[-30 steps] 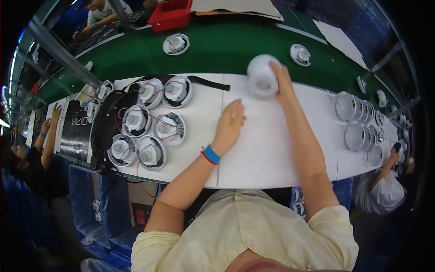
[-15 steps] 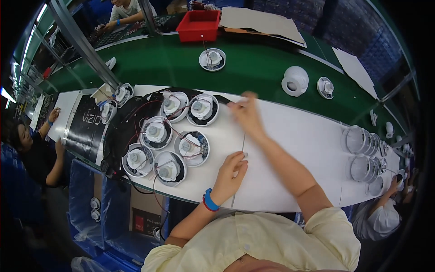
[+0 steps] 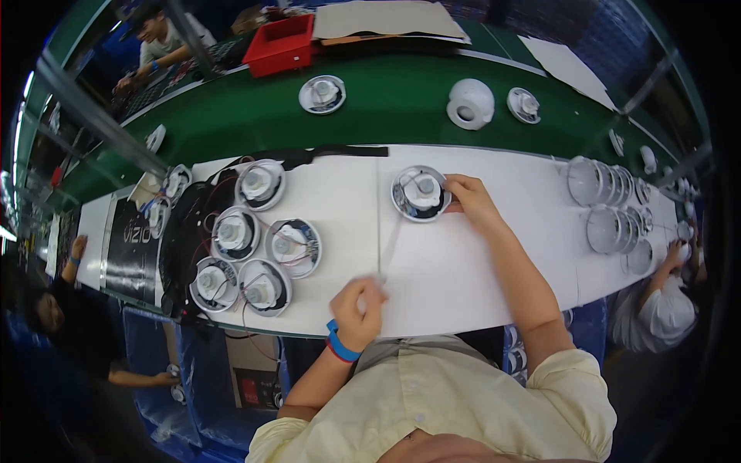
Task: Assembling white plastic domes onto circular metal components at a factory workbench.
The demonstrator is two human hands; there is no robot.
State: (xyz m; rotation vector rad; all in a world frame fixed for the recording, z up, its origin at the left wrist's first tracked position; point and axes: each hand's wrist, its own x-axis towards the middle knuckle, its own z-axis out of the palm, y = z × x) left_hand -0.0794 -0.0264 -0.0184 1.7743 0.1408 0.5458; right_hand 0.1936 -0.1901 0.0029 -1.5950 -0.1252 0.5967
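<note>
My right hand (image 3: 475, 202) grips the right rim of a round white lamp-like unit (image 3: 421, 194), which faces up at the middle of the white work surface and shows a pale cylinder and dark circuit board inside. Nearer to me, my left hand (image 3: 357, 312) is closed, with fingertips blurred by motion; a small pale thing may be between them, but I cannot make it out. Left of both hands, several similar units (image 3: 293, 247) lie open side up in a cluster, thin wires running between some of them.
Stacked clear covers (image 3: 610, 230) stand at the right. Behind runs a green conveyor belt (image 3: 386, 116) carrying more units, a white round housing (image 3: 471, 104) and, at its far edge, a red bin (image 3: 279, 45). Blue-lined bins (image 3: 204, 386) sit below left. Other people work at both sides and behind.
My right hand has taken one unit from the cluster's upper right and brought it to the middle. My left hand has shifted slightly left and nearer to me. The view has turned somewhat.
</note>
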